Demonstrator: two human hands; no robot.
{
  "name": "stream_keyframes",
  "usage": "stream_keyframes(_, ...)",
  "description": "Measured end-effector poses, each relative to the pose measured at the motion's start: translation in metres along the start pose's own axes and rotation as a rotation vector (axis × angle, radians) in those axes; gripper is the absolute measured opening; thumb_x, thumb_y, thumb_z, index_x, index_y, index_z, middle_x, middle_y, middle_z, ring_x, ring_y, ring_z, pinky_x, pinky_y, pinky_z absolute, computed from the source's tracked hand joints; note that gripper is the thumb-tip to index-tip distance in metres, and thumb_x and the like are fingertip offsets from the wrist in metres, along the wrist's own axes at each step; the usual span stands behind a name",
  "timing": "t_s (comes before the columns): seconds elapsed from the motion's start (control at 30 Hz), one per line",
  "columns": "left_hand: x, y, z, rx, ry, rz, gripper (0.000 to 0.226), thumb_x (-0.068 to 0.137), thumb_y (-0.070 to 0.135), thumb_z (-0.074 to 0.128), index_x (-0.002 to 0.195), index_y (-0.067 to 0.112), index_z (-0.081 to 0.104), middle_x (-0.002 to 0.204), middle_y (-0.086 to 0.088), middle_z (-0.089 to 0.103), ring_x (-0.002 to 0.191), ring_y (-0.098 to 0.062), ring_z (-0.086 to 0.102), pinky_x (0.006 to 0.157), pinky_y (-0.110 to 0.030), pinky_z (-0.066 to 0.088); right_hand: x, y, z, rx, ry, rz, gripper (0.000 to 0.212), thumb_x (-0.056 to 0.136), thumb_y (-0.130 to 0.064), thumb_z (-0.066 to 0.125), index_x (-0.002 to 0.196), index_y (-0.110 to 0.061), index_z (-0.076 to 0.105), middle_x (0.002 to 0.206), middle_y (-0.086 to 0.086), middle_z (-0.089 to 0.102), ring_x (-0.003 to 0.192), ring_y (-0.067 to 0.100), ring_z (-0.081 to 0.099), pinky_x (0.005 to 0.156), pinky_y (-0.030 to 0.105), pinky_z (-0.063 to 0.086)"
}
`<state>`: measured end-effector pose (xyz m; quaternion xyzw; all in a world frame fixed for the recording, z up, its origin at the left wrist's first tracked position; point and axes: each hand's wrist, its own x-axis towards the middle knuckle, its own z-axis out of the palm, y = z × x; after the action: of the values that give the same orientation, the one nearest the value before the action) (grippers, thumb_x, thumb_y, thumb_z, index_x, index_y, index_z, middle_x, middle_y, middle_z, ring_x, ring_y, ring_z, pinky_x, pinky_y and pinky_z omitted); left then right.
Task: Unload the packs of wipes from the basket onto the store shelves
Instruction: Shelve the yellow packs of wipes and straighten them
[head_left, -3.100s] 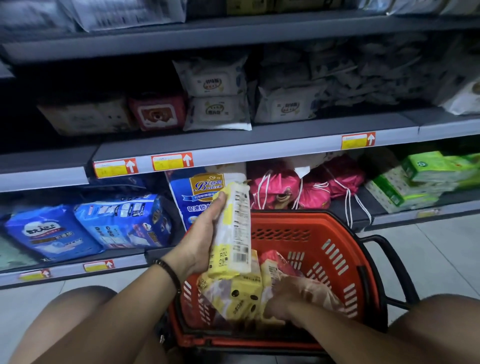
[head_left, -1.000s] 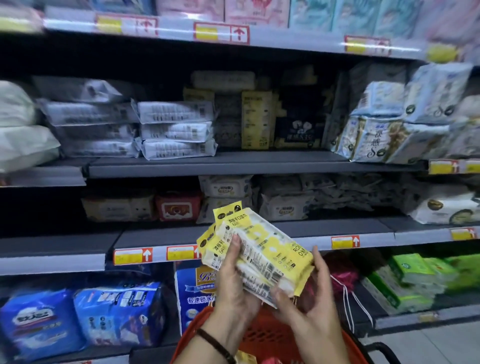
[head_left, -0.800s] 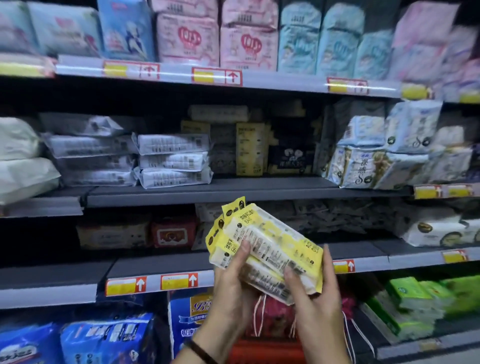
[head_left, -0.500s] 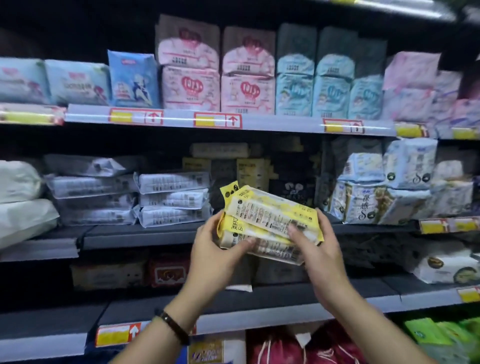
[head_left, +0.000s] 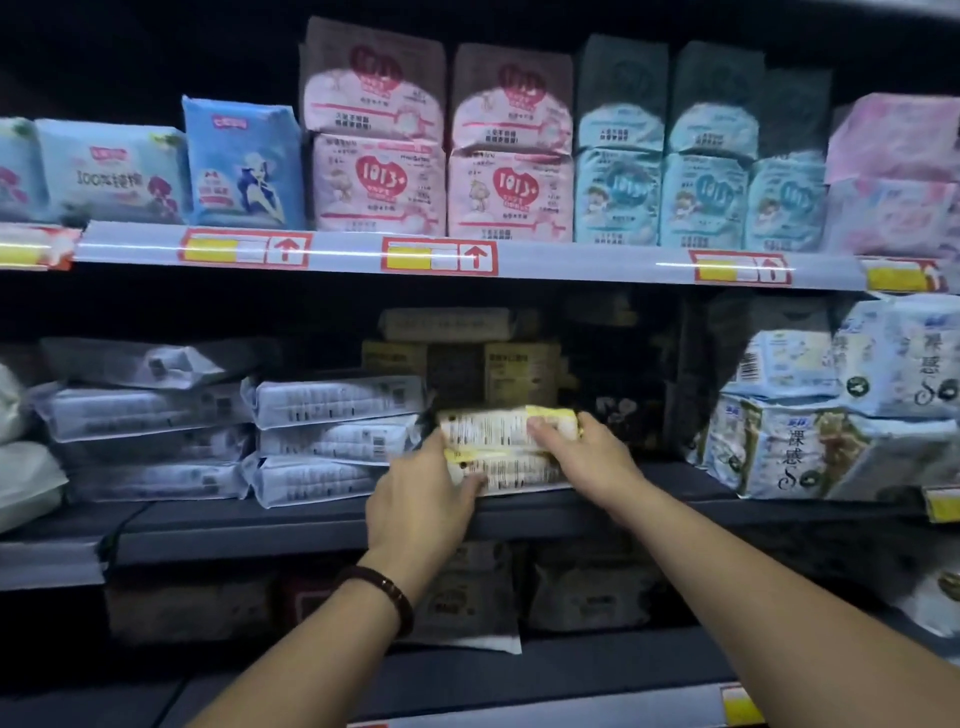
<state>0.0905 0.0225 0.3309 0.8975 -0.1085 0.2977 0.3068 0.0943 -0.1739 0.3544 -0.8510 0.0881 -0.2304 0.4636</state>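
While both hands grip the yellow packs of wipes (head_left: 488, 430) at the front of the middle shelf (head_left: 260, 525), the left hand (head_left: 421, 506) curls round their near left end and the right hand (head_left: 589, 452) pinches the upper right corner. The step looks like placing; the next move calls for a push back toward what seem to be matching packs (head_left: 519, 369) in the dim rear, then release. Stacked white packs (head_left: 332, 441) lie just beside on the left. The basket is out of view

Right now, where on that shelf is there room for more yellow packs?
A bare shelf strip lies between the yellow packs and the blue-white packs. On their other side it's crowded: stacked white packs sit close beside them.
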Motion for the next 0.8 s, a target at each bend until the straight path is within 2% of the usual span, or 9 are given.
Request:
stream_keyframes(0.07, 0.003, -0.003, 0.0, 0.069, -0.035, 0.019, 0.057, 0.094, 0.056, 0.068, 0.142, 0.031, 0.051, 0.115, -0.004, 0.073, 0.11, -0.035, 0.069, 0.084, -0.042, 0.057, 0.005, 0.007, -0.001, -0.071, -0.017, -0.003, 0.109, 0.071, -0.091, 0.064, 0.155, -0.023, 0.048, 0.151, 0.001, 0.061, 0.138, 0.029, 0.056, 0.118, 0.049, 0.043)
stream_keyframes(0.13, 0.006, -0.007, -0.004, 0.105, -0.068, 0.068, 0.053, 0.094, 0.052, 0.07, 0.14, 0.03, 0.054, 0.117, -0.004, 0.072, 0.112, -0.034, 0.068, 0.085, -0.043, 0.058, 0.004, 0.009, -0.005, -0.054, -0.009, -0.027, 0.108, 0.079, -0.077, 0.073, 0.163, -0.018, 0.039, 0.158, 0.002, 0.055, 0.143, 0.027, 0.053, 0.12, 0.045, 0.044)
stream_keyframes(0.27, 0.006, -0.014, -0.01, 0.201, -0.039, 0.205, 0.043, 0.093, 0.049, 0.072, 0.133, 0.036, 0.062, 0.112, -0.002, 0.074, 0.105, -0.032, 0.07, 0.082, -0.044, 0.061, 0.008, 0.016, -0.005, -0.036, 0.037, -0.038, 0.1, 0.063, -0.082, 0.069, 0.145, -0.026, 0.061, 0.136, -0.005, 0.072, 0.122, 0.02, 0.068, 0.109, 0.043, 0.055)
stream_keyframes(0.33, 0.007, -0.014, -0.011, 0.281, -0.022, 0.252, 0.036, 0.095, 0.047, 0.07, 0.127, 0.032, 0.066, 0.112, -0.001, 0.073, 0.1, -0.032, 0.072, 0.079, -0.043, 0.061, 0.011, 0.014, 0.001, -0.033, 0.016, -0.027, 0.083, 0.074, -0.075, 0.072, 0.14, -0.025, 0.066, 0.13, -0.006, 0.074, 0.117, 0.018, 0.069, 0.105, 0.039, 0.057)
stream_keyframes(0.4, 0.009, -0.014, -0.011, 0.338, -0.014, 0.274, 0.033, 0.097, 0.047, 0.067, 0.124, 0.027, 0.067, 0.113, 0.0, 0.072, 0.097, -0.032, 0.072, 0.076, -0.043, 0.061, 0.01, 0.01, 0.003, -0.058, 0.0, -0.03, 0.052, 0.092, -0.058, 0.071, 0.133, -0.025, 0.07, 0.122, -0.006, 0.076, 0.113, 0.018, 0.07, 0.1, 0.038, 0.057)
stream_keyframes(0.47, 0.011, -0.015, -0.011, 0.358, -0.016, 0.292, 0.034, 0.098, 0.047, 0.066, 0.124, 0.025, 0.067, 0.117, -0.002, 0.068, 0.096, -0.033, 0.072, 0.076, -0.044, 0.061, 0.009, 0.007, 0.003, -0.08, -0.009, -0.035, 0.039, 0.099, -0.05, 0.068, 0.129, -0.025, 0.071, 0.119, -0.005, 0.076, 0.112, 0.019, 0.069, 0.1, 0.039, 0.056)
stream_keyframes(0.6, 0.01, -0.018, -0.01, 0.379, 0.017, 0.324, 0.03, 0.102, 0.038, 0.062, 0.127, 0.023, 0.059, 0.125, -0.005, 0.06, 0.092, -0.035, 0.072, 0.071, -0.045, 0.058, -0.007, 0.0, -0.006, -0.135, 0.004, -0.047, 0.049, 0.101, -0.046, 0.067, 0.143, -0.021, 0.063, 0.129, 0.0, 0.072, 0.12, 0.023, 0.066, 0.101, 0.034, 0.052)
stream_keyframes(0.7, -0.01, -0.021, -0.011, 0.382, 0.026, 0.36, 0.027, 0.101, 0.022, 0.056, 0.126, 0.026, 0.049, 0.117, -0.002, 0.065, 0.081, -0.037, 0.071, 0.058, -0.043, 0.053, -0.042, 0.0, -0.017, -0.163, 0.071, -0.085, 0.058, 0.101, -0.042, 0.068, 0.152, -0.021, 0.05, 0.135, 0.002, 0.066, 0.122, 0.021, 0.064, 0.094, 0.028, 0.052)
stream_keyframes(0.8, -0.059, -0.028, -0.011, 0.342, -0.045, 0.463, 0.023, 0.097, 0.035, 0.057, 0.12, 0.033, 0.053, 0.107, 0.006, 0.068, 0.073, -0.034, 0.071, 0.051, -0.04, 0.049, -0.103, 0.016, -0.023, -0.107, 0.094, -0.179, 0.019, 0.1, -0.029, 0.071, 0.117, -0.027, 0.066, 0.105, -0.005, 0.069, 0.091, 0.006, 0.065, 0.073, 0.016, 0.048)
